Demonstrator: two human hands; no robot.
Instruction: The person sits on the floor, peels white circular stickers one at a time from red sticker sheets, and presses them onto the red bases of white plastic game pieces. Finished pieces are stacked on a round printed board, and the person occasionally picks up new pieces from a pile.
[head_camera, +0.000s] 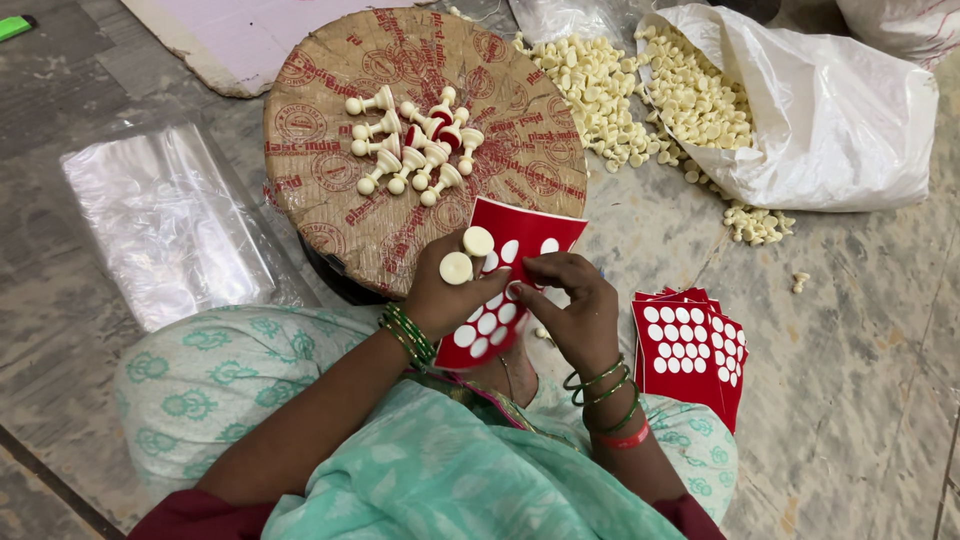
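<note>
the left hand (440, 295) is gripping two cream knobs (467, 254) and the red sticker sheet (500, 280) just below the round board (400, 120), while the right hand (570, 310) is pinching at a sticker, best peeled slowly from its edge.

Red sticker sheet (505, 285) tilted, two cream caps (467, 255) above.

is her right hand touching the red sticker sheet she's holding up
Touching. The head view shows the right hand with its fingertips pinched on the edge of the red sticker sheet, no gap between them.
</note>
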